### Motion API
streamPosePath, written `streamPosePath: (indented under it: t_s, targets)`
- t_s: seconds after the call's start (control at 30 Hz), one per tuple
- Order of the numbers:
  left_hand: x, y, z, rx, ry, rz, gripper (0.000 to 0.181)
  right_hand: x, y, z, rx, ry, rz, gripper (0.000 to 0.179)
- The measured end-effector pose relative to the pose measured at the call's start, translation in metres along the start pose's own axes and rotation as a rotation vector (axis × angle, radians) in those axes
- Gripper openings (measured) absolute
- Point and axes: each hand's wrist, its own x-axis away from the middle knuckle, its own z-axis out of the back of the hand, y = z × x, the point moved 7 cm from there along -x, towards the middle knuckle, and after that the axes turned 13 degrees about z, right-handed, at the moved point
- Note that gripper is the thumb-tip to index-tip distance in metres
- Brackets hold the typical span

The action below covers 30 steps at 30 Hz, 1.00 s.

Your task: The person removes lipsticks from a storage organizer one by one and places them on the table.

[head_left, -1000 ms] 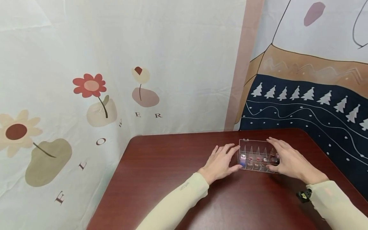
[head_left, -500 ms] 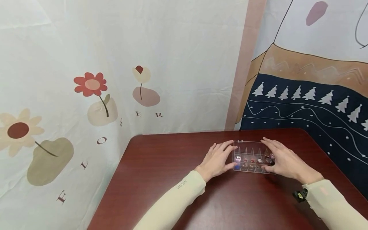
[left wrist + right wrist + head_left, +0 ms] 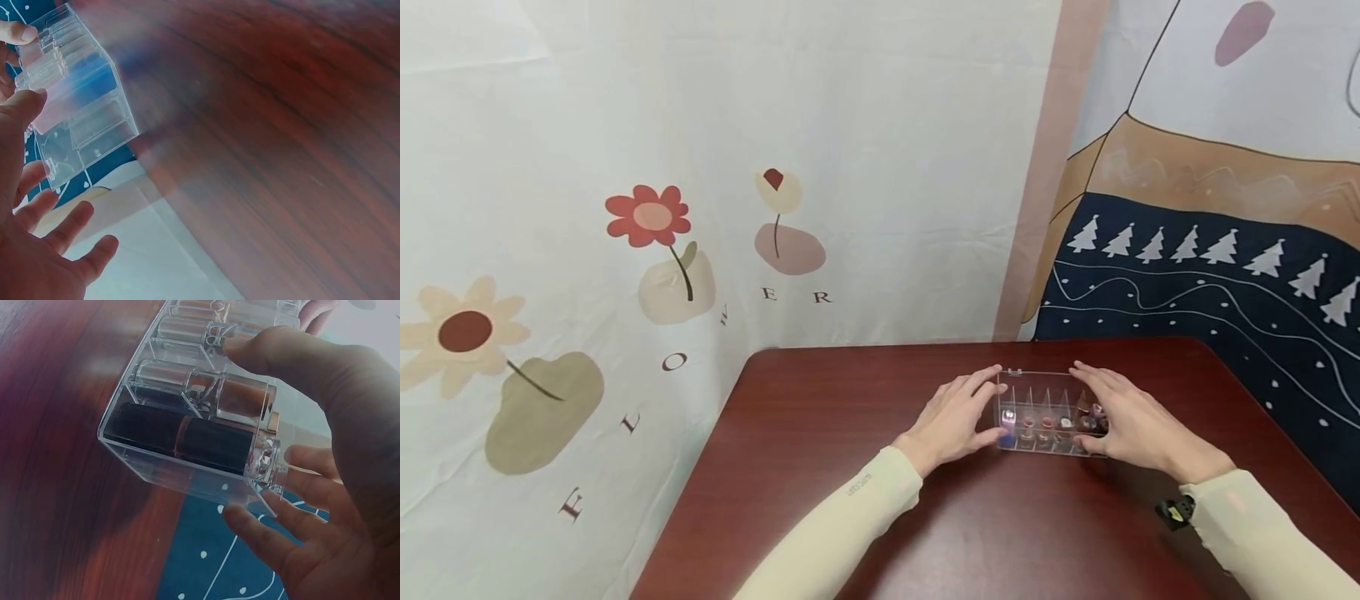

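Observation:
A clear plastic organizer (image 3: 1047, 398) with divided compartments stands on the table between both hands in the head view. It holds several lipstick tubes, including a pink-and-blue tube (image 3: 92, 82) near the left end and a dark tube (image 3: 181, 436) in the right end compartment. The left hand (image 3: 951, 419) grips the left end, thumb at the front and fingertips at the upper back corner. At the other end the right hand (image 3: 1138, 427) holds on with its thumb across the front and fingers behind, covering part of the tubes there.
The dark red wooden table (image 3: 820, 433) extends left and toward the person. Behind it hangs a pale cloth (image 3: 887, 167) printed with flowers, and a navy cloth with white trees (image 3: 1150, 283) hangs at the right. A black device (image 3: 1175, 511) sits at the right wrist.
Both hands have shifted the organizer left and slightly toward the person, keeping their grip on its ends. The head view has turned a little to the left.

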Motion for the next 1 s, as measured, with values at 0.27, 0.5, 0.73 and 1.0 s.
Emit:
streamPosePath:
  t_s: [0.27, 0.5, 0.73, 1.0]
  targets:
    - [0.009, -0.011, 0.003, 0.008, 0.002, 0.002, 0.067, -0.007, -0.009, -0.003, -0.009, 0.010, 0.029, 0.107]
    - [0.019, -0.022, 0.008, 0.028, -0.004, 0.020, 0.066, -0.015, -0.021, -0.008, -0.017, 0.026, 0.067, 0.105]
    - [0.029, -0.033, 0.012, 0.025, 0.015, 0.021, 0.067, -0.022, -0.033, -0.014, -0.019, 0.042, 0.113, 0.105]
    - [0.038, -0.043, 0.020, 0.037, 0.034, 0.015, 0.068, -0.028, -0.040, -0.019, -0.011, 0.020, 0.133, 0.106]
